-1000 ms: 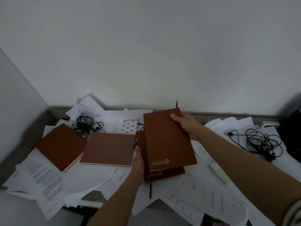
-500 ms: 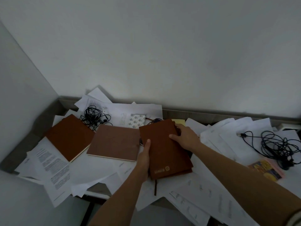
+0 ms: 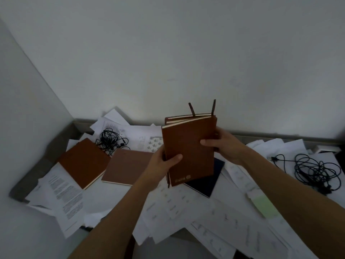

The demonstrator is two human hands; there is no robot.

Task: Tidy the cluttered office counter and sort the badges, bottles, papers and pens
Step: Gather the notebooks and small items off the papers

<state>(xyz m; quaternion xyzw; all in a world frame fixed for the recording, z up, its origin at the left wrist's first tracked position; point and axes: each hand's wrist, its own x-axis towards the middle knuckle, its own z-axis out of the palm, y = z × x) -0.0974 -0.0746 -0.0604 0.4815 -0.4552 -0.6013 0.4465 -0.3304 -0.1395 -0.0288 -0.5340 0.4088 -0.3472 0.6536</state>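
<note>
I hold a small stack of brown notebooks [image 3: 188, 146] upright above the counter, two dark ribbon markers sticking up from its top. My left hand [image 3: 162, 165] grips the stack's lower left edge, thumb across the front cover. My right hand [image 3: 222, 146] clasps the right edge. Under the stack a dark blue notebook [image 3: 207, 181] lies on loose papers [image 3: 177, 208]. Two more brown notebooks lie flat to the left, one [image 3: 84, 162] angled and one [image 3: 127, 166] beside it.
Printed sheets cover the grey counter [image 3: 43, 167] and hang over its front edge. A tangle of black earphones [image 3: 110, 140] lies at the back left, a black cable bundle [image 3: 315, 169] at the right. A green sticky pad [image 3: 263, 204] sits near my right forearm. Walls close the back and left.
Both hands have lifted the stacked brown notebooks off the counter and tipped them upright, uncovering the dark blue notebook beneath. The view has shifted slightly.
</note>
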